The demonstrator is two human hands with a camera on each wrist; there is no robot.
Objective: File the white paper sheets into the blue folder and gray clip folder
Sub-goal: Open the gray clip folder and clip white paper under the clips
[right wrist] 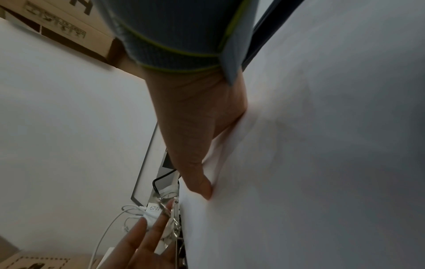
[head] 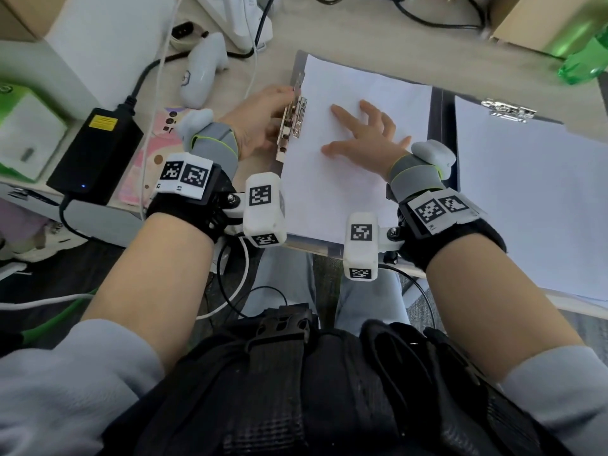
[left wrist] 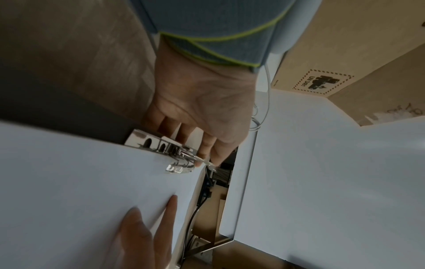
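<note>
While the right hand [head: 365, 136] lies flat, fingers spread, on the white sheet [head: 345, 179] | left hand [head: 260, 123] fingers pinch the metal clip [head: 292, 125] at the sheet's left edge | gray clip folder [head: 526, 179] just right | worktop [head: 362, 37] bare beyond.

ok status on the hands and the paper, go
Left hand on the metal clip, fingers at its lever. Right hand flat, pressing the white sheet on the gray clip folder. Nothing in the way.

paper [head: 345, 103] white; clip [head: 293, 123] gold (shiny); bottle [head: 584, 65] green
</note>
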